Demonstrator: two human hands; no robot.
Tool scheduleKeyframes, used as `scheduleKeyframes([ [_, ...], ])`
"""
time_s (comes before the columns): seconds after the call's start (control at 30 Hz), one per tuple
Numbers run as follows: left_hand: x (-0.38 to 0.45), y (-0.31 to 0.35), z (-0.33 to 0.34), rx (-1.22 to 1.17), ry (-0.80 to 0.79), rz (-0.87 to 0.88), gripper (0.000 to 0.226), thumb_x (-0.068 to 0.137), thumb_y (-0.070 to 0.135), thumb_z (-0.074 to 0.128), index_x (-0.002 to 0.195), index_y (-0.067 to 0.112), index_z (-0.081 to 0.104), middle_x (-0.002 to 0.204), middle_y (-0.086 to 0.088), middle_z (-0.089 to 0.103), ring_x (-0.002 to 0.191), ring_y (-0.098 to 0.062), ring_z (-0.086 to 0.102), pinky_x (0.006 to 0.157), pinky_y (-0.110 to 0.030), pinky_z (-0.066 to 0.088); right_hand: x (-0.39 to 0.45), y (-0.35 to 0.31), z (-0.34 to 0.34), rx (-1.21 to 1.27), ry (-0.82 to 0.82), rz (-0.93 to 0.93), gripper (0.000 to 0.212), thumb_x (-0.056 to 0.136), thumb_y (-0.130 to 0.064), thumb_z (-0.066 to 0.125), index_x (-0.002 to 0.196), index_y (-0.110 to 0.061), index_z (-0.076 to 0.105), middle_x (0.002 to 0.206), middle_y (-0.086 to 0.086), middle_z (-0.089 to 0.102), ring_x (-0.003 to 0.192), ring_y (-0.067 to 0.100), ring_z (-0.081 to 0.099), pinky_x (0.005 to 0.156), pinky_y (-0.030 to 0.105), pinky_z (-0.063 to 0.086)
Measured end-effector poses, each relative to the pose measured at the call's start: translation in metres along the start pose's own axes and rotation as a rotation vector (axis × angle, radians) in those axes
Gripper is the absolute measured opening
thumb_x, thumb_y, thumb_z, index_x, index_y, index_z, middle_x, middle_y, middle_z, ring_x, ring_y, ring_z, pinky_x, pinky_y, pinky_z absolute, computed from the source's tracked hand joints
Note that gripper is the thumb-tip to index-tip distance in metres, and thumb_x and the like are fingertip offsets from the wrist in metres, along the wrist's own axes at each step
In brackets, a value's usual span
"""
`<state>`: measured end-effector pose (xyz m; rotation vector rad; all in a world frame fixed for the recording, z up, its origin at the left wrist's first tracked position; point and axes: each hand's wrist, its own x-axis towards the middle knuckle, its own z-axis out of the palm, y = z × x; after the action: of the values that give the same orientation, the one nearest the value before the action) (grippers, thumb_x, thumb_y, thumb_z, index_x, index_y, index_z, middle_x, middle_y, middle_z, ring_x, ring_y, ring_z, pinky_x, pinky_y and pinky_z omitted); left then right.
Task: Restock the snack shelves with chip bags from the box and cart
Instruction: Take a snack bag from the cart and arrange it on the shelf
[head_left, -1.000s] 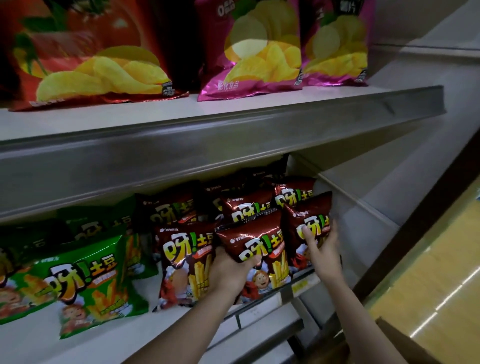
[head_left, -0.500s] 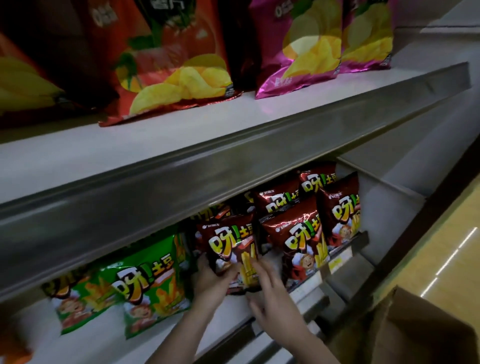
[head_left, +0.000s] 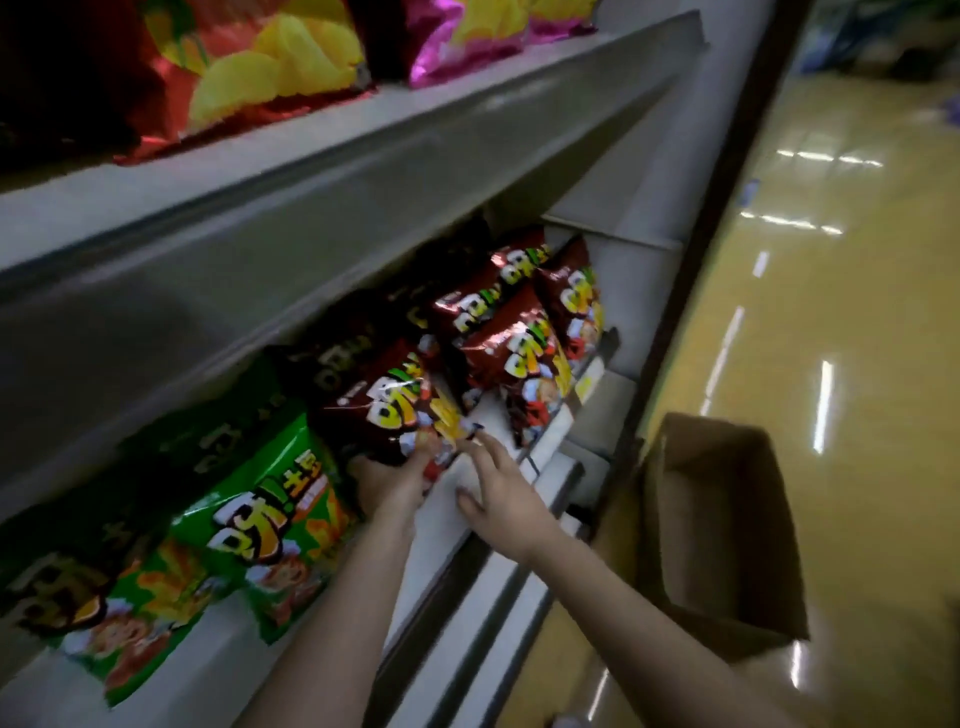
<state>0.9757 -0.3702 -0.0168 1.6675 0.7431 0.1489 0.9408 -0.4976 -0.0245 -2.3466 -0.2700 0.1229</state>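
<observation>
On the lower shelf (head_left: 467, 499) a dark red chip bag (head_left: 389, 410) leans at the front, and my left hand (head_left: 387, 480) grips its bottom edge. My right hand (head_left: 496, 491) lies just right of that bag with its fingers spread, the fingertips touching the bag's lower corner. Several more dark red bags (head_left: 519, 332) stand to the right. Green bags (head_left: 270, 519) of the same brand fill the shelf to the left. An open cardboard box (head_left: 727, 530) sits on the floor at the right, its inside showing nothing.
The upper shelf (head_left: 363, 171) juts out over my hands and carries red (head_left: 249, 78) and magenta chip bags (head_left: 467, 41). A glossy yellow floor (head_left: 831, 312) runs along the right. The shelf's price rail (head_left: 587, 379) runs beneath the red bags.
The view has swung right and tilted, bringing the box and floor into sight. My right hand has drawn back from the red bag's face toward its lower corner. My left hand keeps its grip.
</observation>
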Motion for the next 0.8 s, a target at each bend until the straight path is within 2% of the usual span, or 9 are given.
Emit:
scheduleKeyframes([
  [0.07,-0.024,-0.003,-0.004,-0.087,0.011,0.063,0.061,0.076,0.025,0.08,0.125,-0.002,0.056,0.122,-0.015,0.062,0.109,-0.028,0.062,0.089,-0.038,0.052,-0.034,0.003,-0.014,0.106,0.022,0.116,0.042,0.099,-0.025,0.051,0.141,-0.018,0.046,0.147,0.005,0.042,0.123,0.02,0.052,0.1,0.024,0.037],
  [0.13,-0.066,-0.003,0.002,-0.158,-0.087,0.111,0.041,0.087,0.008,0.065,0.124,-0.005,0.054,0.12,-0.013,0.06,0.109,-0.026,0.059,0.086,-0.027,0.046,-0.072,0.009,-0.036,0.24,0.096,0.262,0.033,0.1,-0.027,0.051,0.131,-0.018,0.057,0.132,-0.001,0.058,0.113,0.013,0.059,0.094,0.023,0.045],
  [0.17,-0.089,-0.004,0.006,-0.183,-0.202,0.121,0.033,0.09,0.003,0.059,0.122,-0.005,0.055,0.119,-0.015,0.061,0.109,-0.026,0.059,0.086,-0.026,0.044,-0.088,0.012,-0.049,0.291,0.127,0.306,0.031,0.1,-0.026,0.051,0.128,-0.017,0.06,0.126,-0.002,0.062,0.11,0.012,0.061,0.092,0.025,0.048],
  [0.27,-0.164,-0.011,0.028,-0.102,-0.712,0.089,0.011,0.095,0.004,0.053,0.101,0.011,0.059,0.112,-0.018,0.063,0.099,-0.025,0.062,0.084,-0.032,0.048,-0.148,0.026,-0.092,0.333,0.282,0.411,0.028,0.099,-0.024,0.054,0.124,-0.015,0.063,0.118,0.0,0.067,0.105,0.011,0.063,0.089,0.024,0.05],
  [0.37,-0.226,-0.019,0.052,0.041,-1.063,0.08,0.013,0.097,0.007,0.052,0.098,0.019,0.058,0.108,-0.014,0.066,0.097,-0.025,0.065,0.079,-0.032,0.053,-0.216,0.044,-0.13,0.366,0.435,0.551,0.029,0.098,-0.025,0.054,0.125,-0.015,0.062,0.115,0.003,0.069,0.105,0.012,0.065,0.089,0.026,0.053],
  [0.5,-0.299,-0.031,0.075,0.239,-1.371,0.144,0.012,0.098,0.012,0.051,0.106,0.017,0.058,0.102,-0.002,0.066,0.093,-0.014,0.065,0.074,-0.026,0.053,-0.31,0.068,-0.165,0.331,0.571,0.768,0.028,0.1,-0.025,0.051,0.125,-0.016,0.06,0.113,0.004,0.069,0.101,0.016,0.066,0.082,0.027,0.053],
  [0.67,-0.38,-0.061,0.097,0.491,-1.662,0.223,0.01,0.099,0.018,0.05,0.101,0.021,0.059,0.102,-0.002,0.068,0.093,-0.014,0.067,0.083,-0.031,0.056,-0.446,0.096,-0.187,0.256,0.867,1.017,0.021,0.099,-0.02,0.05,0.115,-0.015,0.064,0.104,0.002,0.071,0.093,0.015,0.069,0.081,0.032,0.056],
  [0.73,-0.412,-0.074,0.102,0.568,-1.756,0.256,0.009,0.098,0.021,0.052,0.104,0.022,0.059,0.104,0.0,0.068,0.093,-0.013,0.067,0.083,-0.03,0.056,-0.511,0.12,-0.185,0.26,0.999,1.174,0.02,0.098,-0.018,0.049,0.108,-0.013,0.066,0.101,0.007,0.072,0.092,0.02,0.069,0.082,0.04,0.056],
  [0.8,-0.435,-0.081,0.106,0.644,-1.793,0.268,0.01,0.098,0.021,0.051,0.106,0.019,0.058,0.103,-0.001,0.067,0.094,-0.015,0.066,0.083,-0.03,0.055,-0.562,0.144,-0.173,0.286,1.062,1.369,0.024,0.096,-0.018,0.049,0.096,-0.004,0.068,0.095,0.018,0.07,0.086,0.027,0.066,0.075,0.044,0.052],
])
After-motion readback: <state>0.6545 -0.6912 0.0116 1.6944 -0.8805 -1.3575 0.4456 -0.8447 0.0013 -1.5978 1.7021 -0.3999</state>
